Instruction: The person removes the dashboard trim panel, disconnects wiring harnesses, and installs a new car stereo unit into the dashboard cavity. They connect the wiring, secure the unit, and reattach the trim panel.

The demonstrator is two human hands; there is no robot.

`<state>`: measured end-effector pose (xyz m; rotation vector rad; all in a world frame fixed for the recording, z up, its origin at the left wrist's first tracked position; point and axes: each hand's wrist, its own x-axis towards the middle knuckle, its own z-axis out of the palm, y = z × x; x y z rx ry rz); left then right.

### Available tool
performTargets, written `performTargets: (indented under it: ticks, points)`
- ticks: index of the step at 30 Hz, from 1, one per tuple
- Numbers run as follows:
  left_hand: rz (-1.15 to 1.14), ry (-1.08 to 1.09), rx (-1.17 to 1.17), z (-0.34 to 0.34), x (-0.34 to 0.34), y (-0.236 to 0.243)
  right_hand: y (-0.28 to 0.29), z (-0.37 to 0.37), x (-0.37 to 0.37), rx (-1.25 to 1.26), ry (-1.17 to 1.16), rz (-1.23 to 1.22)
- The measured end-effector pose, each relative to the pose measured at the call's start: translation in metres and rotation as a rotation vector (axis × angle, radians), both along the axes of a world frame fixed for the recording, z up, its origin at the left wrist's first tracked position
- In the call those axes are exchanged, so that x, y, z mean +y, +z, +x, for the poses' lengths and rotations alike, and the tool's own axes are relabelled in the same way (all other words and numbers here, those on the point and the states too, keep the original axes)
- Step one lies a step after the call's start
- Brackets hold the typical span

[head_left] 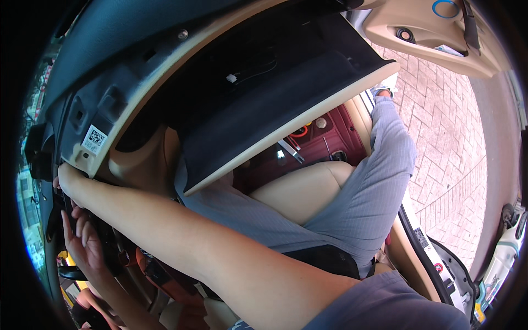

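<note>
My right arm reaches across to the left edge of the dashboard (104,99). There my right hand (67,177) is bent round the dark edge beside the centre of the dash, and most of its fingers are hidden. Just below it, my left hand (87,245) is raised against the same dark trim, index finger stretched upward and the others loosely bent apart. No held object shows in it. In front of me hangs the lowered glove box (308,124), black inside with a beige rim. A small white connector (231,78) on a thin wire lies in its dark interior.
Beneath the glove box, a maroon floor mat (345,132) carries a metal hand tool (291,151) and an orange-handled tool (300,131). My legs (352,192) are spread, one foot outside on the paving (440,137). The beige car door (434,33) stands open at the far right.
</note>
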<state>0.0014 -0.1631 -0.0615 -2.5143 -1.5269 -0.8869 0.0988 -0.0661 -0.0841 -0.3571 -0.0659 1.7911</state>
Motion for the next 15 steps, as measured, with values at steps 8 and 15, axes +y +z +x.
performTargets:
  ticks: [8,15]
  points:
    - [-0.165,-0.038,-0.067,0.004,-0.006,0.006,0.006,0.017,-0.020,-0.007,-0.045,-0.025]
    - [-0.223,-0.039,-0.172,0.004,0.001,-0.001,0.003,0.003,-0.018,-0.045,-0.078,-0.038]
